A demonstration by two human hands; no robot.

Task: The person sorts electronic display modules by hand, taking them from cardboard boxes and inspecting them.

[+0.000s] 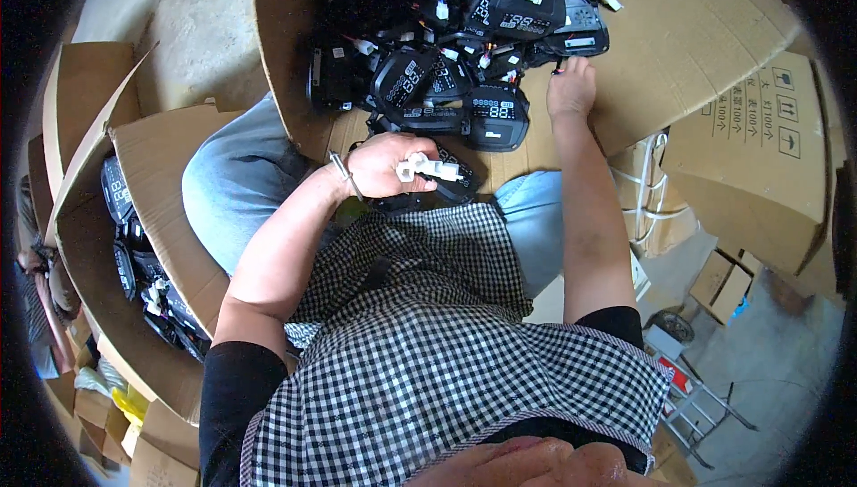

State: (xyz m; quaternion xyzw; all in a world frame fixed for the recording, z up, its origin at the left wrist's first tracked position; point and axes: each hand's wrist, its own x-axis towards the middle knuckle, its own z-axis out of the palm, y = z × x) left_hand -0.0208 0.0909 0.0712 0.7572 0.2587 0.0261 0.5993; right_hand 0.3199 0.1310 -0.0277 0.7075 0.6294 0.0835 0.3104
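Observation:
My left hand (386, 166) is closed around white plastic connectors (430, 168), which stick out past the thumb and fingers. Just under that hand lies a black display unit (457, 185), partly covered by it. My right hand (572, 87) reaches to the right side of the pile, its fingers curled in beside a black unit with a grey back (582, 30). A bit of dark cable shows at those fingertips, but what they grip is mostly hidden. Several more black display units (522, 9) with coloured wires and white plugs (442, 8) lie heaped together on the cardboard.
The pile sits on a large open cardboard box (687, 18) across my knees. On the left, another open carton (170, 166) holds more display units (116, 188). A closed carton (759, 148) stands at the right, with a metal trolley (696, 416) on the floor (777, 353).

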